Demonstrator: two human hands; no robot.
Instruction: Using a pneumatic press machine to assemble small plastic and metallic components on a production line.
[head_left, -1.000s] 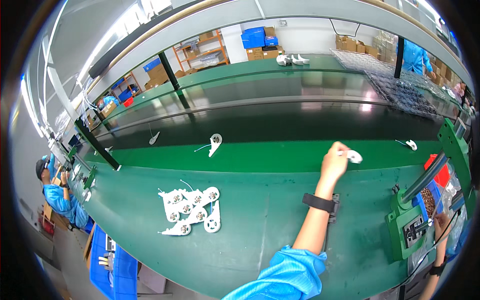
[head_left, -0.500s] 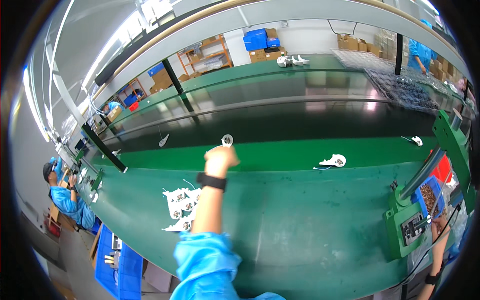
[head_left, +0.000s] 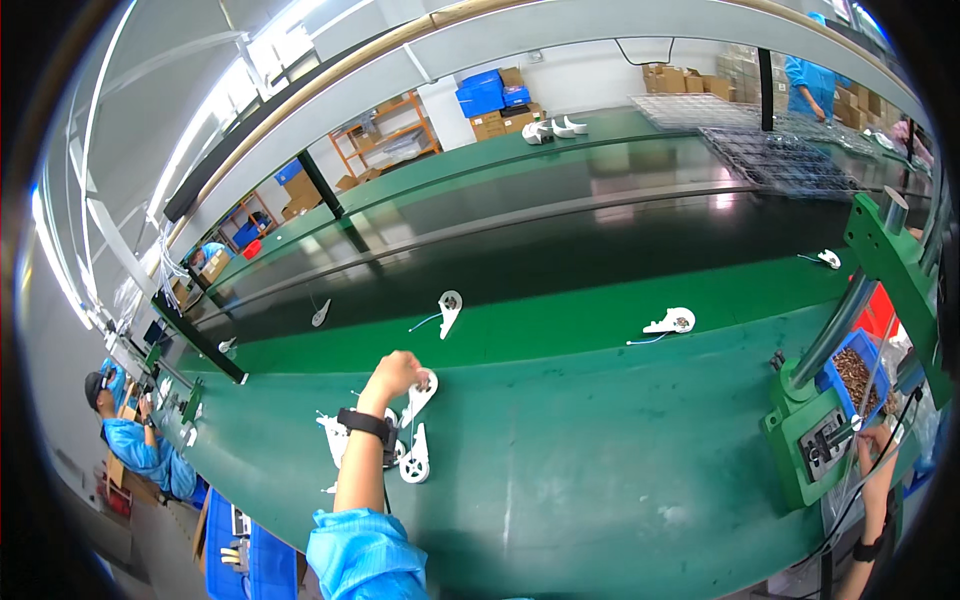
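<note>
In front of me, my left hand (head_left: 396, 376) reaches over a cluster on the green bench. Its fingers pinch the round end of a white teardrop-shaped plastic part (head_left: 415, 405). Just nearer lies another white part with a spoked round end (head_left: 414, 462); my wrist hides much of the cluster. Beyond the hand, a white part with a thin blue wire (head_left: 450, 312) rests on the bright green strip. At the far right, my right hand (head_left: 876, 446) is beside the green bench press (head_left: 800, 440), fingers closed; cables partly cover it and what it grips is unclear.
A blue bin of small copper-coloured pieces (head_left: 852, 378) stands behind the press, near a red bin (head_left: 876, 312). More white parts lie along the strip, one at right (head_left: 670, 322). A blue crate (head_left: 255, 555) sits lower left. A co-worker (head_left: 150, 450) works at far left.
My left hand has let go of the white part on the strip and come back toward me, to the cluster, where it now grips another. My right hand stays by the press. The view has shifted slightly.
</note>
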